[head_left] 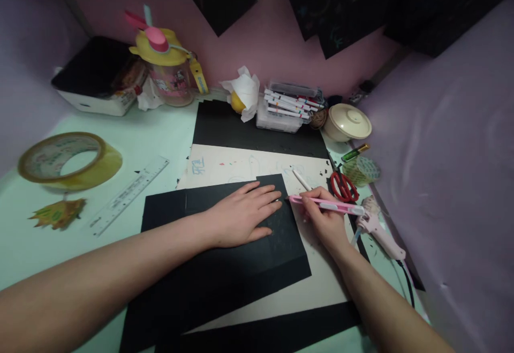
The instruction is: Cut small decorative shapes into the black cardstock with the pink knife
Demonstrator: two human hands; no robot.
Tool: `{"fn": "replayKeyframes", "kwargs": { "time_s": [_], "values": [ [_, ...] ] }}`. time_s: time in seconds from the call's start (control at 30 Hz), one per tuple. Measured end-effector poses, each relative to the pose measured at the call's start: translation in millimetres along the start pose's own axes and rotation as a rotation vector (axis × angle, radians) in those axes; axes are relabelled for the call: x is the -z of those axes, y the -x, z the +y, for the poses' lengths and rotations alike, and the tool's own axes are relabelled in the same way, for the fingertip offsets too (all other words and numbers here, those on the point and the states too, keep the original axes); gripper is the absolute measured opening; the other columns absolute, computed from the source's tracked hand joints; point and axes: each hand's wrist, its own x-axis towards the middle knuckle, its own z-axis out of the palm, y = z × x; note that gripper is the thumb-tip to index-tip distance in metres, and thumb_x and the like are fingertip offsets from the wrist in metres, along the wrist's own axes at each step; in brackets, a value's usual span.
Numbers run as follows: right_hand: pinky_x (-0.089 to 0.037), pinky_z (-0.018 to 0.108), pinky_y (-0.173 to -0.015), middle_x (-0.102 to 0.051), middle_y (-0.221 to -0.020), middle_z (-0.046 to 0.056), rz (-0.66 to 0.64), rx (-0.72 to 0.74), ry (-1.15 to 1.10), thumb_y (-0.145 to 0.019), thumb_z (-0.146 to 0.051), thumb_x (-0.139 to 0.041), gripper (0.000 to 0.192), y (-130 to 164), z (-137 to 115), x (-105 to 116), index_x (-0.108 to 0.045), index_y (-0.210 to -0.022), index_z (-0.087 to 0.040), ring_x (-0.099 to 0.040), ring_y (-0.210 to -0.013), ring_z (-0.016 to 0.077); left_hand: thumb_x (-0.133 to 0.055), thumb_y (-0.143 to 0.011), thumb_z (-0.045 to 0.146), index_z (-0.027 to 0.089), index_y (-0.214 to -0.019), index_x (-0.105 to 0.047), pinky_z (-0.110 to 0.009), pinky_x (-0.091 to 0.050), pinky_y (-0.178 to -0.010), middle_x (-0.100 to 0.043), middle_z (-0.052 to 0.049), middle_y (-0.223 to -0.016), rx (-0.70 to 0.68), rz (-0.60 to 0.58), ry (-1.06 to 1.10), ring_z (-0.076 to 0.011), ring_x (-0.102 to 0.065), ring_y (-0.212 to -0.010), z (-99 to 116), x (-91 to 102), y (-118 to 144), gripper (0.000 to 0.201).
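Left hand (243,216) flat, wide on black paper (225,275); right hand (326,227) grips pink cutter (331,205); beyond the paper, a clear box (278,122) holds markers (289,104)

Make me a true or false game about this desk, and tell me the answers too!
1. The right hand holds a pink craft knife. True.
2. The left hand is gripping the ruler. False: the left hand lies spread, palm down, on black paper.
3. The red-handled scissors lie near the glue gun. True.
4. The big tape roll is on the right side of the picture. False: the tape roll is on the left side, near a leaf.
5. The drink bottle has a yellow lid. True.
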Motion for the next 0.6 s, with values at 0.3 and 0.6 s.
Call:
{"fn": "replayKeyframes", "kwargs": {
  "time_s": [0.3,0.6],
  "values": [
    [-0.043,0.026,-0.061,-0.060,-0.069,0.000,-0.073,0.096,0.089,-0.092,-0.035,-0.054,0.020,0.4,7.3,4.4,-0.060,-0.080,-0.021,-0.056,-0.063,0.0144,-0.045,-0.095,0.049,0.019,-0.142,-0.041,-0.041,-0.011,-0.118,-0.037,-0.007,-0.152,0.001,0.007,0.020,-0.0229,-0.026,-0.144,-0.5,0.5,-1.0,0.056],
    [-0.044,0.026,-0.063,-0.061,-0.068,0.000,-0.091,0.110,0.106,-0.092,-0.033,-0.055,0.018,0.5,6.5,4.4,-0.060,-0.080,-0.021,-0.057,-0.064,0.0149,-0.044,-0.096,0.050,0.020,-0.143,-0.040,-0.039,-0.009,-0.119,-0.035,-0.006,-0.153,0.007,-0.011,0.011,-0.0217,-0.023,-0.145,-0.1,1.2,-1.4,0.056]
  ]
}}
